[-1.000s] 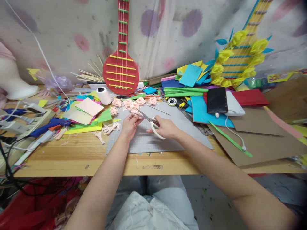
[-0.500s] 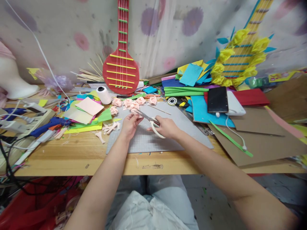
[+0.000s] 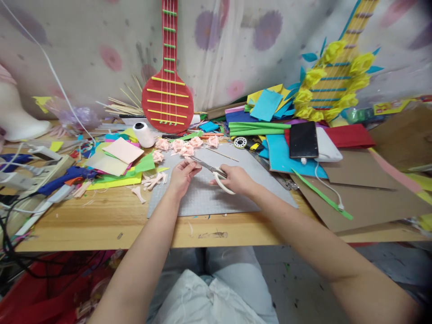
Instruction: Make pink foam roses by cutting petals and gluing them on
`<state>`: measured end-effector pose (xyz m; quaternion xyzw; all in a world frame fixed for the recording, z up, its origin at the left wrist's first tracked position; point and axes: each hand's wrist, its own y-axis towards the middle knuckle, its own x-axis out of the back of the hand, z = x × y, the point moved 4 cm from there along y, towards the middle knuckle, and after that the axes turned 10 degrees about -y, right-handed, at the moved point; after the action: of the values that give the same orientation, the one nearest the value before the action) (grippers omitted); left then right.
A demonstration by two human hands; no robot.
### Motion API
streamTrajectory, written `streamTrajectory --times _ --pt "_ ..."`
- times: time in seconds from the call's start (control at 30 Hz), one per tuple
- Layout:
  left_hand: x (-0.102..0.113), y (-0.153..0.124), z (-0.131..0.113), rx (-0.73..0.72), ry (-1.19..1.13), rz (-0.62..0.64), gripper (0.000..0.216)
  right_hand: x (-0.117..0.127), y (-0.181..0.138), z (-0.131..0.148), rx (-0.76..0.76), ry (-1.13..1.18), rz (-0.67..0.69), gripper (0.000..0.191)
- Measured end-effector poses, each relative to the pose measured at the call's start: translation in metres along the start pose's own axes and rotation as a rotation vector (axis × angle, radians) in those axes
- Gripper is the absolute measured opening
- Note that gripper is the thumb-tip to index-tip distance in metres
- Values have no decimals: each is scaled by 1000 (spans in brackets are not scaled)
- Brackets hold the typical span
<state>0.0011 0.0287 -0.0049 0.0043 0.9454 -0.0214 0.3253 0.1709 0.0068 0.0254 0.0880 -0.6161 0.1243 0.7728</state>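
Mid-cut near the grey mat's [image 3: 209, 200] far edge: the right hand [image 3: 236, 179] clamps the scissors [image 3: 211, 168], the left hand [image 3: 182, 175] pinches a pink scrap [image 3: 195, 159]; the snip needs a steady hold.

**Bright, Even, Bent at the Edges**

Brightly and evenly lit, softly, seemingly from overhead. Only faint, blurred shadows under the left hand [image 3: 182, 176] and right hand [image 3: 236, 180] on the grey gridded cutting mat [image 3: 216, 200], plus a darker band below the front edge of the pale wooden table [image 3: 101, 220]. Faint sheen on the black phone screen [image 3: 303, 139]; small glint along the steel blades of the white-handled scissors [image 3: 212, 170]. Sharp enough at centre, yet too coarse to resolve the small pink paper scrap [image 3: 193, 160] pinched in the left fingers. Strongly bowed by wide-angle distortion, with a curved table edge and stretched forearms. Smeared and soft toward the corners, notably at the yellow-flowered paper guitar [image 3: 332, 81], upper right.
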Motion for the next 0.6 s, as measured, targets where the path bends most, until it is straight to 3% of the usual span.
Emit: streamTrajectory --times 0.6 --pt "-3 -5 -2 50 114 61 18 -3 -1 -16 58 -68 -2 43"
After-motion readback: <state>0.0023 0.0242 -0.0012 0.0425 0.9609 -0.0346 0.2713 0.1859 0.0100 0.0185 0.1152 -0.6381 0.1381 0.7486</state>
